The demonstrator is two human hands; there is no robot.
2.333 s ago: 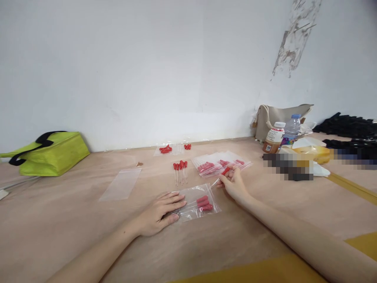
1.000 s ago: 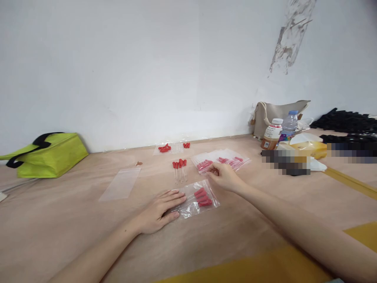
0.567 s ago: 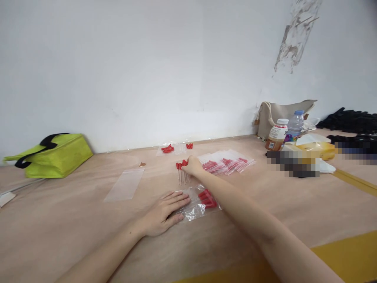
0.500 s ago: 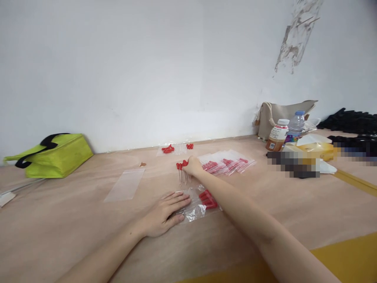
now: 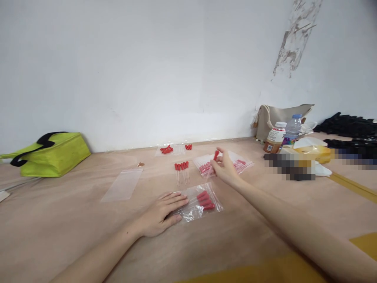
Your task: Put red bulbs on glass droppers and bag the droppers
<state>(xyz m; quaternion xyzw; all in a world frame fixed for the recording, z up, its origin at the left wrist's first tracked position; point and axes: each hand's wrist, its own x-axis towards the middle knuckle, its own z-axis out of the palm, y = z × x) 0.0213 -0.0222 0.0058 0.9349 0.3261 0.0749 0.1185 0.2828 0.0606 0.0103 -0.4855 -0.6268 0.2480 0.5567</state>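
Observation:
My left hand (image 5: 160, 214) lies flat with fingers stretched out, its fingertips over the left end of a clear zip bag (image 5: 193, 214). Inside that bag, large red rubber bulbs (image 5: 206, 199) show at the right end. Farther right, my right hand (image 5: 224, 168) pinches a dropper (image 5: 216, 154), its red bulb up and its thin clear tube slanting down. It hovers by a fan of filled zip bags (image 5: 203, 168) with red-bulbed droppers inside. Several loose droppers (image 5: 182, 166) lie side by side left of my right hand, bulbs away from me.
An unfilled zip bag (image 5: 123, 186) lies flat on the left. Near the wall are more red bulbs (image 5: 167, 149) and clear tubes (image 5: 177, 149). A green bag (image 5: 55, 155) stands far left; bottles (image 5: 275, 137), a beige bag (image 5: 282, 112) and a tissue pack (image 5: 316, 153) stand right.
My right hand has moved right, from the row of loose droppers to the filled bags, and now holds up one dropper. My left hand stays flat on the bag. The view has shifted slightly.

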